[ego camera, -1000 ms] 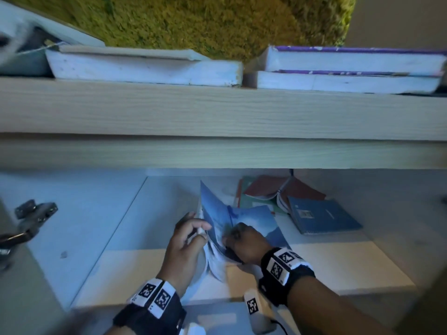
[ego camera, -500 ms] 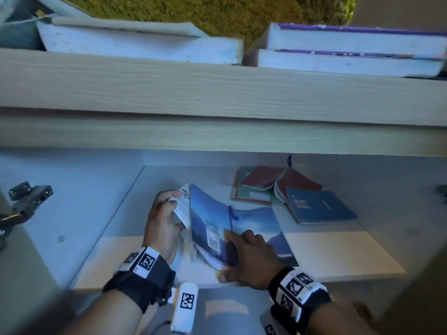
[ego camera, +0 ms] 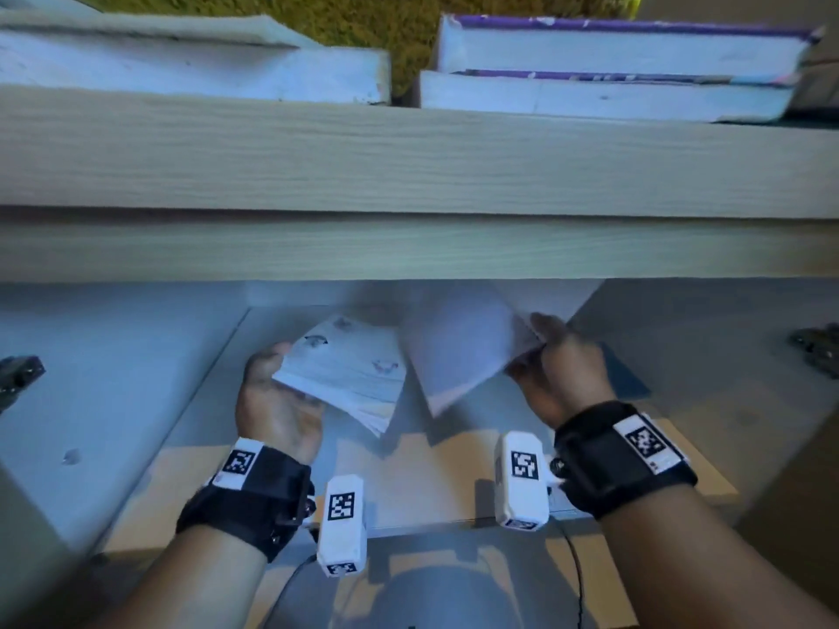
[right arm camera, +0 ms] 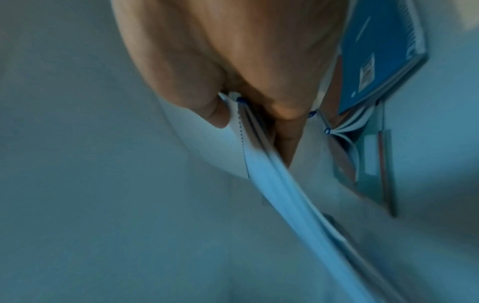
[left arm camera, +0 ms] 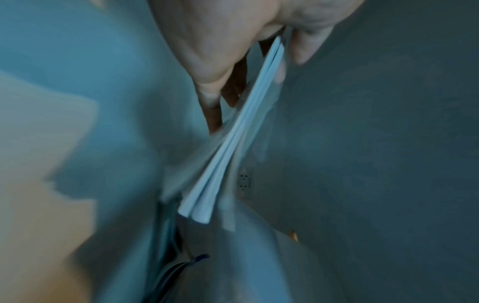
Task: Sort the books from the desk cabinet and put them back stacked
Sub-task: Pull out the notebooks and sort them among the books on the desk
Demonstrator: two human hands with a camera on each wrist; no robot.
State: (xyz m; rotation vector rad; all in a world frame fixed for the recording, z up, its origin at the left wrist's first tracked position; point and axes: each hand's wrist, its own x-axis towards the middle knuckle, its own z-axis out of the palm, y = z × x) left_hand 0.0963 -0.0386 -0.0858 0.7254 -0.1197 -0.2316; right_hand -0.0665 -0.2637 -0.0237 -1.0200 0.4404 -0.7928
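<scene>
A person reaches into an open desk cabinet [ego camera: 136, 379] with both hands, each wearing a black wrist strap with a coded marker. The left hand [ego camera: 277, 401] grips a thin stack of booklets [ego camera: 349, 370] at its near corner, thumb on top and fingers beneath, holding it tilted above the cabinet floor; the left wrist view shows the pale page edges [left arm camera: 233, 147] pinched between thumb and fingers. The right hand [ego camera: 563, 370] grips a second booklet [ego camera: 458, 351], blurred by motion and raised just under the edge of the tabletop [ego camera: 408, 174]; the right wrist view shows its fingers [right arm camera: 287, 114] closed around the stitched spine and pale pages. The two held items hang side by side, their edges close, though whether they touch cannot be told. In the right wrist view a blue notebook [right arm camera: 376, 51] lies on the cabinet floor beyond the hand, on top of other books whose covers are only partly visible. On the tabletop above, a thick white-edged book [ego camera: 195, 65] lies at left and two stacked books with purple covers [ego camera: 613, 70] lie at right, in front of a green, mossy surface [ego camera: 363, 20]. Metal hinges [ego camera: 817, 351] sit on the cabinet's side walls.
</scene>
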